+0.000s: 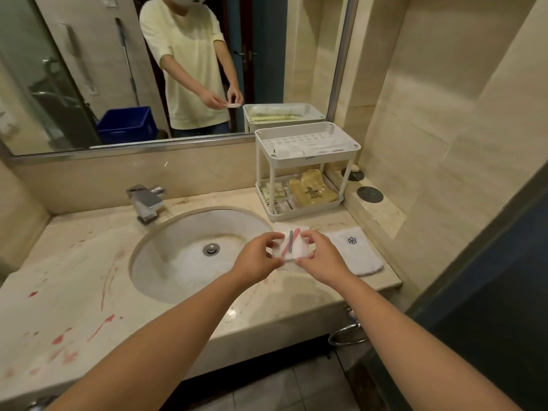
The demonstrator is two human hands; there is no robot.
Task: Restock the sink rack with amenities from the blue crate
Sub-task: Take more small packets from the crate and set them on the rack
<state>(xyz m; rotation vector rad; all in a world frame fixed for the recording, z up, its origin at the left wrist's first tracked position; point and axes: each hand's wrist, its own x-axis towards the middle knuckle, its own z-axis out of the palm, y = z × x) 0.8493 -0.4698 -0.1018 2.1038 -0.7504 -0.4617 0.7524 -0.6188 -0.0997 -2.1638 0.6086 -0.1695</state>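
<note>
packet (292,246): clear, pink strip inside, held flat | rack (308,161): white, two-tier, lower stocked

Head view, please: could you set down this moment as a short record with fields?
held item: small clear packet with pink and grey strips
left hand: pinches the packet's left edge
right hand: pinches its right edge
rack: white, two tiers, behind the hands
lower tier: yellow packets
blue crate: seen only in the mirror

At the frame's centre the left hand (257,257) and right hand (322,258) pinch a clear packet (292,247) by its sides, above the desk (74,277) beside the sink (178,262). The white two-tier rack (308,160) stands upper right, yellow sachets (311,191) on its lower tier
</note>
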